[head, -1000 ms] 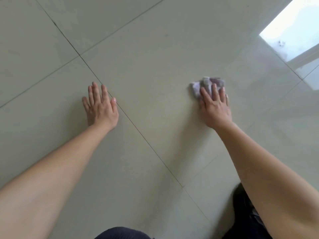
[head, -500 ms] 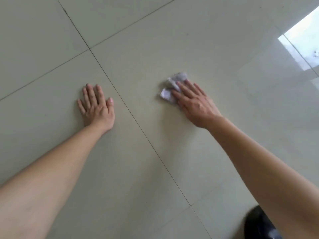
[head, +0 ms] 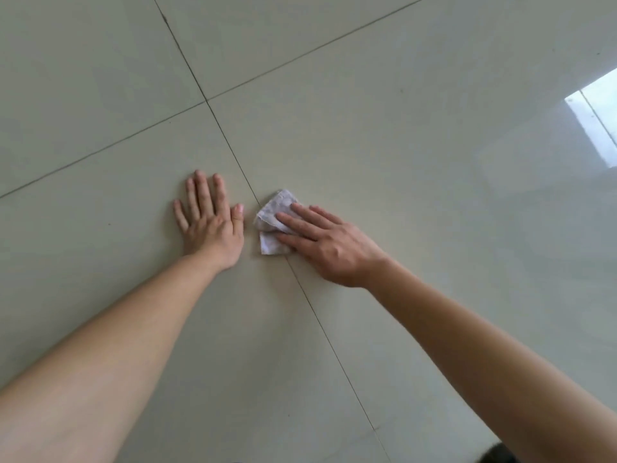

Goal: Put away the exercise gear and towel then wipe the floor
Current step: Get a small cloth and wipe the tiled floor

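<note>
At the bottom right corner a dark shape (head: 500, 454) pokes into view, too cut off to identify. Two bare forearms reach forward from the lower edge over the floor (head: 400, 145), which is laid with large pale glossy tiles. A thin grout line (head: 320, 325) runs diagonally between the arms, from the lower right up toward the upper left. The left hand (head: 210, 225) lies palm down on the tile just left of this line, its fingers straight and slightly spread, the thumb alongside; it is open and flat and grips nothing. Just beside it, across the grout line, sits the cloth (head: 275, 222), a small crumpled pale rag with a faint lilac tint, lying on the floor right at the line. The right hand (head: 330, 245) comes in from the right and lies over the right part of the cloth, fingers extended and pointing left, pressing it flat against the tile rather than curling around it; the left part of the cloth sticks out beyond the fingertips. The thumb of the left hand and the edge of the cloth are near each other but apart. Farther off, a second grout line (head: 300, 55) crosses the first, forming a junction beyond the left hand. At the far right edge a bright window reflection (head: 597, 118) gleams on the tiles.
</note>
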Demonstrator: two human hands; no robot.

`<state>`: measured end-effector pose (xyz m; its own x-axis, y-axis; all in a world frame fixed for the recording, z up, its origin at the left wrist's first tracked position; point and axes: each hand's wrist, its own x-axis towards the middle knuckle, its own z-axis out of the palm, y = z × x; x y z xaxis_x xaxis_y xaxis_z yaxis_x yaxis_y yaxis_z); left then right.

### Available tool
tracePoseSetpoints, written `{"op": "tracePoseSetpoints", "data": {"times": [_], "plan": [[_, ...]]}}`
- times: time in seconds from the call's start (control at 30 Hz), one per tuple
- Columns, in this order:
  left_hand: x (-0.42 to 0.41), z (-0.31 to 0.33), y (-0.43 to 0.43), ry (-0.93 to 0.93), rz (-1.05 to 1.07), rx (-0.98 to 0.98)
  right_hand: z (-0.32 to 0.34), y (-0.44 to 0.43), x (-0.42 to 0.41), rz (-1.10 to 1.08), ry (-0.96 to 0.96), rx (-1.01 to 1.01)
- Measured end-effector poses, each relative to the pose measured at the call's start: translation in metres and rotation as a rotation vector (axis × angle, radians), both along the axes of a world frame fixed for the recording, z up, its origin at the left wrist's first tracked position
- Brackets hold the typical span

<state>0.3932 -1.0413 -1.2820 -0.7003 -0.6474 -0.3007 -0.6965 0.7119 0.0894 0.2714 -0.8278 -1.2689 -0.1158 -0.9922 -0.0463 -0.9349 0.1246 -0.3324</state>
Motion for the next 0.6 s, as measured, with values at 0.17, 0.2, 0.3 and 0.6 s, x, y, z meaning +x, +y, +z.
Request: {"op": "tracePoseSetpoints", "data": {"times": [0.17, 0.2, 0.3, 0.6], "plan": [[0.001, -0.002, 0.001, -0.012, -0.002, -0.016, 0.004, 0.017, -0.137, -0.557, 0.115, -0.094], [0.001, -0.001, 0.001, -0.015, 0.0, -0.013, 0.008, 0.016, -0.153, -0.861, 0.062, -0.028], [0.001, 0.0, 0.0, -0.032, -0.004, 0.001, 0.008, -0.01, -0.15, -1.342, -0.064, 0.09], [-0.002, 0.008, -0.002, -0.076, 0.0, 0.08, -0.001, -0.071, -0.044, 0.024, 0.028, -0.018]]}}
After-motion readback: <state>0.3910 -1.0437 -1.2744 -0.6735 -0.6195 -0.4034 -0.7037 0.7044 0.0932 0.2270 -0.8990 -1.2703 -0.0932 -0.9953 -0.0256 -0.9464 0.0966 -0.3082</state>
